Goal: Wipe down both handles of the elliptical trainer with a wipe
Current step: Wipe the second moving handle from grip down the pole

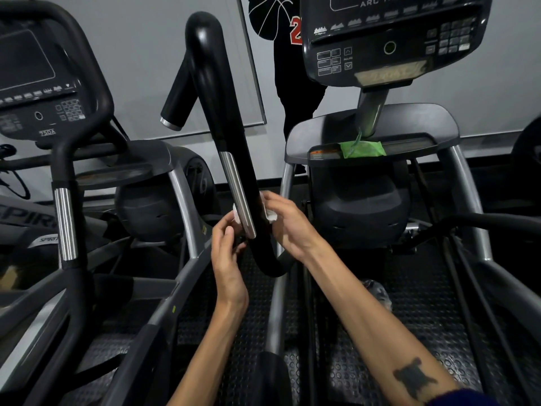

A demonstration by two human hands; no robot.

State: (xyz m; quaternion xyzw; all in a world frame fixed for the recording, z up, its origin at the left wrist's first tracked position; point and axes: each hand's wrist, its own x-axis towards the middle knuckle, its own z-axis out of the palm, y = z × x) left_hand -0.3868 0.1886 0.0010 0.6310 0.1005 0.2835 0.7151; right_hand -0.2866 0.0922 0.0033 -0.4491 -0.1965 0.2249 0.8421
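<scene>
- The black handle (pixel 231 136) of the elliptical trainer is seen rising in the centre of the view, with a curved top end and a short side grip branching off to its left.
- A silver contact strip (pixel 237 194) is fitted along the front of the handle's lower section.
- A white wipe (pixel 270 213) is wrapped around the handle at the bottom end of the silver strip; portions of it are visible on both sides of the bar.
- The right hand (pixel 288 224) is placed against the right side of the handle, with its fingers curled around the wipe and pressing it to the bar.
- The left hand (pixel 227 244) is held at the left side of the handle, just below the strip's end; its fingers are bent and pinch the wipe's left edge.
- The console (pixel 392 39) of the trainer is mounted at the upper right, above a grey shelf (pixel 439 124).
- A green wipe packet (pixel 361 149) is laid on that shelf, near the console post.
- A 2nd machine with its own console (pixel 35 83) stands to the left.
- A dark tattoo (pixel 414 378) is visible on the right forearm.
- The floor (pixel 424 303) is covered with black studded rubber matting.
</scene>
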